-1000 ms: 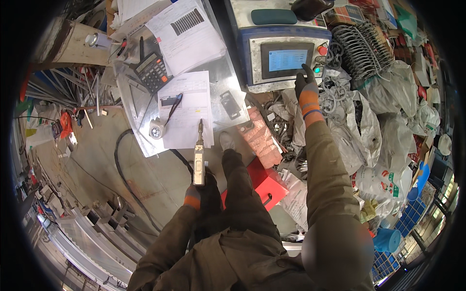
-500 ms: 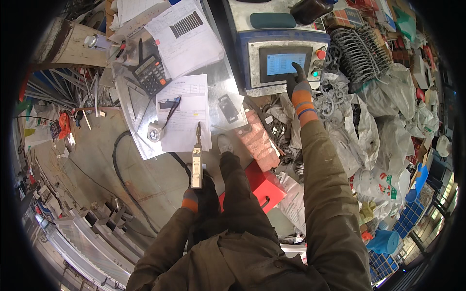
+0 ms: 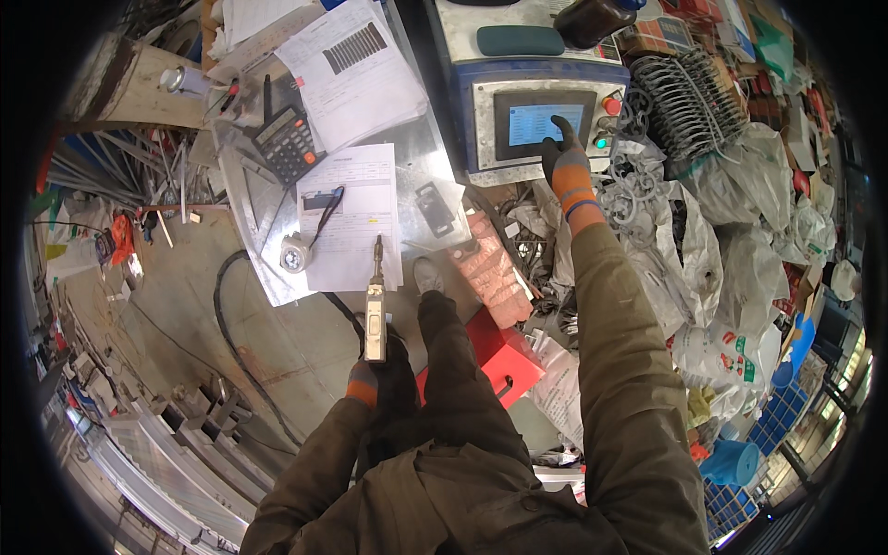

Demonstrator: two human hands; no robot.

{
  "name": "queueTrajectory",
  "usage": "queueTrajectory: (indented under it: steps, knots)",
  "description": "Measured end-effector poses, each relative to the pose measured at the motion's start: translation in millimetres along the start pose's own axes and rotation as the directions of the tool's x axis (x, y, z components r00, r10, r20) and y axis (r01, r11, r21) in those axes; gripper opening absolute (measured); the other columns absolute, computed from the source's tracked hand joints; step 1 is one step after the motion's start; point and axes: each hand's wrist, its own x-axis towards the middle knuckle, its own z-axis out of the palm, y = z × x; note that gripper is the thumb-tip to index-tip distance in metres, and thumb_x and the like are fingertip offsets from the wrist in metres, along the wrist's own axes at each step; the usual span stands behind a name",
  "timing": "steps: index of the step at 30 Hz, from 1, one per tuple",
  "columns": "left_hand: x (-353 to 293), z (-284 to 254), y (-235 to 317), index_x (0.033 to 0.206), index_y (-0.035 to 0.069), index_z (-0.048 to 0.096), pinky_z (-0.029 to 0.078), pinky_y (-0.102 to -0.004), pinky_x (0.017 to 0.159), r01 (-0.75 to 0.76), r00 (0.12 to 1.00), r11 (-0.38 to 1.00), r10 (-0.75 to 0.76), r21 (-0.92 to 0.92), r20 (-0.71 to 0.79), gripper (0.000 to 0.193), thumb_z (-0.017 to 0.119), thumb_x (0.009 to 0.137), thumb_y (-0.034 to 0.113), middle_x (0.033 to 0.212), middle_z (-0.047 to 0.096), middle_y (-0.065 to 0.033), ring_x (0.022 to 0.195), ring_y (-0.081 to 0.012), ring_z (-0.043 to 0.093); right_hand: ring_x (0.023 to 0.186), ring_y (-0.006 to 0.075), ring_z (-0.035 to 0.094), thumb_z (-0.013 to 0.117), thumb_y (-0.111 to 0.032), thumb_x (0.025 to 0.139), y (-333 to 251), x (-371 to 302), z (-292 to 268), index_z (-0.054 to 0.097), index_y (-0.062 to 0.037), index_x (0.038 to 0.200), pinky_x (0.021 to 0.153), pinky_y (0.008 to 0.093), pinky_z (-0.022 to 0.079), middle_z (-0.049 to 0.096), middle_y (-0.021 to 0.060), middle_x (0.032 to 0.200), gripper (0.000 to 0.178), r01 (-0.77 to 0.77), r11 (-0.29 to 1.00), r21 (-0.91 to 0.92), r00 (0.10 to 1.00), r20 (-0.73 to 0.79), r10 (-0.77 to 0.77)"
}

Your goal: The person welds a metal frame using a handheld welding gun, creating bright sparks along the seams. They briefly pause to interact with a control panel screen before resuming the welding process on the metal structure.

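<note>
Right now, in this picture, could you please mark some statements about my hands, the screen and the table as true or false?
1. A finger of the right hand overlaps the lit screen in this view. True.
2. The left hand holds a hammer. False: it holds a gun-shaped tool.
3. The calculator lies on the metal table. True.
4. The red button sits left of the screen. False: it sits to the right.
5. Both hands are bare. False: both wear gloves with orange parts.
</note>
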Motion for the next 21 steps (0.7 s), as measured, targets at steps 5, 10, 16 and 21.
queueTrajectory:
  steps: [5,10,16,21]
  knots:
    - [-7,-10,20,0.112,0.003,0.078,0.062,-0.0465,0.074,-0.118,0.992,0.983,0.11,0.138,0.061,0.042,0.069,0.108,0.044,0.088,0.081,-0.0145,0.079,-0.0283,0.079,0.115,0.0405,0.082,0.072,-0.028,0.107,42,12,9,0.064,-0.0229,0.164,0.1,0.0473,0.061,0.084,0.0248,0.128,0.058,-0.066,0.943,0.327,0.988,-0.109,0.107]
    - [-11,-18,36,0.108,0.006,0.078,0.06,-0.046,0.071,0.047,0.991,0.999,-0.043,-0.025,0.127,0.042,0.07,0.108,0.047,0.086,0.08,-0.0124,0.078,-0.0297,0.078,0.104,0.0262,0.072,0.071,-0.019,0.108,83,22,14,0.064,-0.0123,0.163,0.091,0.0405,0.058,0.081,0.0142,0.124,0.055,0.012,0.98,0.2,0.974,-0.226,0.034]
    - [-5,-10,7,0.107,0.014,0.075,0.061,-0.0506,0.07,-0.395,0.913,0.861,0.408,0.321,0.03,0.025,0.077,0.095,0.035,0.086,0.078,-0.0129,0.08,-0.0371,0.078,0.114,0.0373,0.076,0.072,-0.028,0.106,80,21,7,0.065,-0.0183,0.163,0.099,0.0467,0.059,0.08,0.0198,0.131,0.058,-0.016,0.985,0.17,0.982,-0.183,0.048]
    - [0,-3,-24,0.108,0.015,0.072,0.061,-0.0543,0.07,-0.478,0.871,0.793,0.482,0.378,0.093,0.029,0.08,0.082,0.026,0.089,0.079,-0.0139,0.086,-0.0428,0.079,0.12,0.0419,0.079,0.072,-0.035,0.104,60,14,-3,0.066,-0.0241,0.163,0.107,0.0484,0.06,0.081,0.0228,0.138,0.06,-0.118,0.987,0.11,0.986,-0.107,0.13]
